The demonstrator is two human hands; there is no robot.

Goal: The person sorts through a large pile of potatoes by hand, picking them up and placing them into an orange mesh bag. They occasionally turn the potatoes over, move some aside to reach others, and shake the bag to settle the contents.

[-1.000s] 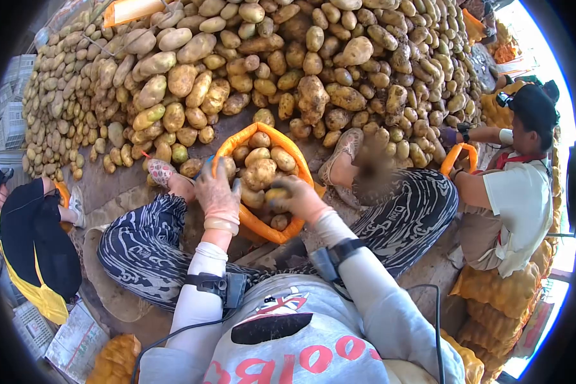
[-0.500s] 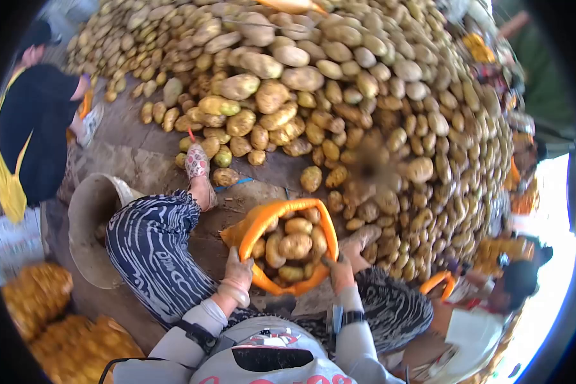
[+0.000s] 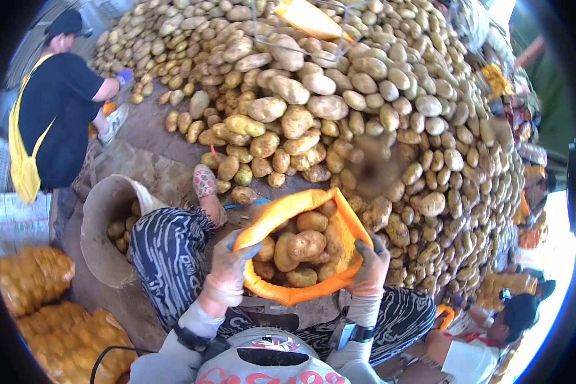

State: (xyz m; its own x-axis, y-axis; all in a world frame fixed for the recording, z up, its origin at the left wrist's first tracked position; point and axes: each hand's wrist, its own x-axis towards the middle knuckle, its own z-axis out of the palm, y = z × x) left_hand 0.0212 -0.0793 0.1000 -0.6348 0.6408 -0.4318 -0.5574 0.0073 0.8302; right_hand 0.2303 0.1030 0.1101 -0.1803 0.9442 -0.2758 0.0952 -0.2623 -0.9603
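Note:
An orange mesh sack stands between my legs, its rolled mouth facing up at me. Several potatoes show inside it. On the left rim, my left hand grips the sack with the thumb at the edge. Across from it, my right hand is closed on the right rim. Both hands look gloved, with dark, dirty fingertips. The lower part of the sack is hidden beneath its mouth.
A large potato heap spreads ahead and right. At left stands a pale bucket with potatoes inside, near filled sacks. One person works at far left, another at lower right. An orange sack lies atop the heap.
Both hands have lifted the sack's mouth nearer to me and pulled it wider, its right corner now stretched upward. My view has shifted, showing more of the person at left and the bucket's potatoes.

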